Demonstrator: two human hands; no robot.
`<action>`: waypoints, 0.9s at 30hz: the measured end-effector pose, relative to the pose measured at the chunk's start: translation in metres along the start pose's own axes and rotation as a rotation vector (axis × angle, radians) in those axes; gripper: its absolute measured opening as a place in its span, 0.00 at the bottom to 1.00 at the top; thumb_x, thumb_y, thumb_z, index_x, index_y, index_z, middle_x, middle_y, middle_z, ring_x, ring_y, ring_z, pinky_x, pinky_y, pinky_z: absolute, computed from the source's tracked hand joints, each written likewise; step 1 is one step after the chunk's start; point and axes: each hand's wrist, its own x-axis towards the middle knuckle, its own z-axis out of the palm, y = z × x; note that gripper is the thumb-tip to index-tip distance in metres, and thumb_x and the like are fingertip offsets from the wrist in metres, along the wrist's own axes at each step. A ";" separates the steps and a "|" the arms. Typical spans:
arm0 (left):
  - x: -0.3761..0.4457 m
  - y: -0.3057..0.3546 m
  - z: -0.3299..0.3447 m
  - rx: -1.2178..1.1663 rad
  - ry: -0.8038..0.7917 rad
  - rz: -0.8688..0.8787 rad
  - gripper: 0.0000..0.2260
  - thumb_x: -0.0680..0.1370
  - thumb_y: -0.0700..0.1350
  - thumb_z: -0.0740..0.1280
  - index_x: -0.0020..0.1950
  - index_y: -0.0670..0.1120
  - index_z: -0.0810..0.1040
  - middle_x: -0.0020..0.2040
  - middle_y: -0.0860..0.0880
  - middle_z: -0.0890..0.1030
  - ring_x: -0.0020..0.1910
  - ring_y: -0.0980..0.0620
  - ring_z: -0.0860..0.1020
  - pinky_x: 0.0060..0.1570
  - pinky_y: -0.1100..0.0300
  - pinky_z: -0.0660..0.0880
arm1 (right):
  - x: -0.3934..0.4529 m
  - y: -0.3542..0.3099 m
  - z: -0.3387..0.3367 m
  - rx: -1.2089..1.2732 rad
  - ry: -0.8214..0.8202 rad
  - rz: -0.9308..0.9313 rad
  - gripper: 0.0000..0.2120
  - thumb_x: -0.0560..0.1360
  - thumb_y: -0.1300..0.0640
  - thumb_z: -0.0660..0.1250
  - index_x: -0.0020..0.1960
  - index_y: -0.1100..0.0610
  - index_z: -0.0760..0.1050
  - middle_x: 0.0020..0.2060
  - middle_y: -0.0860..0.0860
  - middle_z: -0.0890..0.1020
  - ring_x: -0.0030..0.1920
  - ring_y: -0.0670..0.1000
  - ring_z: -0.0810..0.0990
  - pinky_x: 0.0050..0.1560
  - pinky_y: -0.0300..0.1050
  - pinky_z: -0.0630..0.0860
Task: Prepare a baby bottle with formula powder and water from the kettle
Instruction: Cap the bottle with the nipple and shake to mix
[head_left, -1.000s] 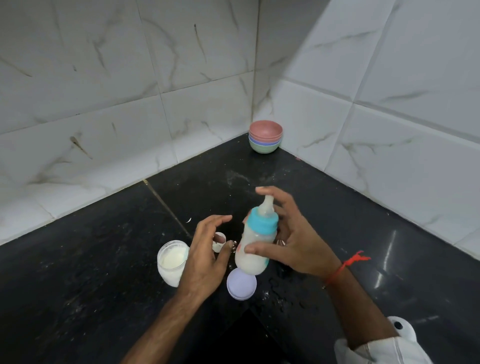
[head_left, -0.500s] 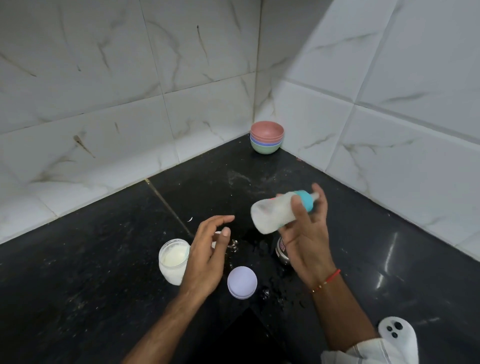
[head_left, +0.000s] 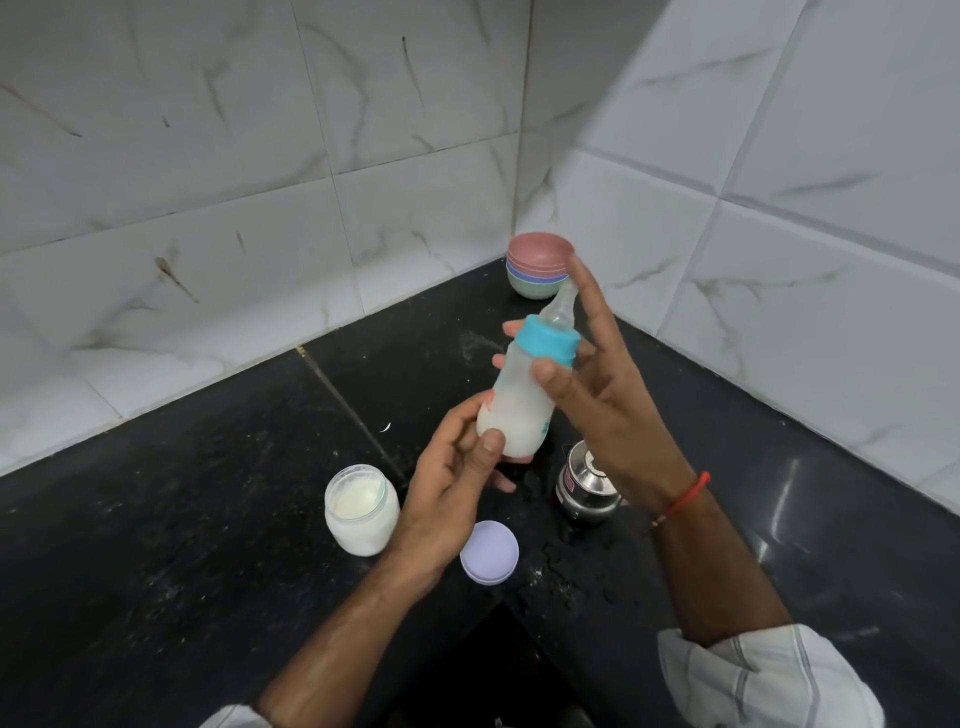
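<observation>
The baby bottle (head_left: 519, 395) is in the air above the black table (head_left: 208, 519), a little tilted, with its clear teat pointing up and away. It has a blue ring (head_left: 548, 342) under the teat and white milky liquid inside. Both hands hold it. The left hand (head_left: 452, 488) grasps the bottom part, with the thumb on the front. The right hand (head_left: 597, 395) grips the upper part just below the ring, with the thumb across the body and the index finger straight up beside the teat.

Under the hands stands one small steel kettle (head_left: 587, 486), partly hidden by the right wrist. Left of the left hand stands one open jar (head_left: 362, 512) with white powder. One round pale purple lid (head_left: 489, 552) lies flat on the table near the left wrist. Water drops and some powder are on the table around these. In the corner by the tiled walls stands one stack of bowls (head_left: 537, 267); I count four, the top one pink.
</observation>
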 end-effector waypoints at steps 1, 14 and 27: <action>0.001 0.002 0.002 -0.016 0.015 0.004 0.18 0.81 0.49 0.66 0.71 0.52 0.74 0.61 0.47 0.85 0.54 0.44 0.85 0.44 0.55 0.81 | 0.000 0.000 -0.001 0.024 0.017 0.019 0.38 0.81 0.63 0.63 0.84 0.47 0.49 0.73 0.64 0.73 0.71 0.64 0.76 0.71 0.64 0.73; 0.006 0.006 0.013 0.132 0.184 0.158 0.27 0.68 0.34 0.82 0.59 0.53 0.75 0.55 0.63 0.84 0.49 0.57 0.85 0.48 0.63 0.82 | -0.002 -0.002 -0.005 0.044 0.083 0.070 0.37 0.79 0.65 0.67 0.81 0.47 0.53 0.64 0.61 0.81 0.61 0.54 0.85 0.53 0.46 0.83; 0.021 0.000 -0.028 0.555 0.077 0.154 0.59 0.64 0.55 0.84 0.82 0.64 0.47 0.80 0.57 0.60 0.69 0.59 0.74 0.65 0.58 0.75 | -0.002 0.041 -0.027 1.289 0.709 0.215 0.24 0.83 0.52 0.67 0.75 0.63 0.71 0.63 0.60 0.83 0.63 0.61 0.83 0.50 0.58 0.86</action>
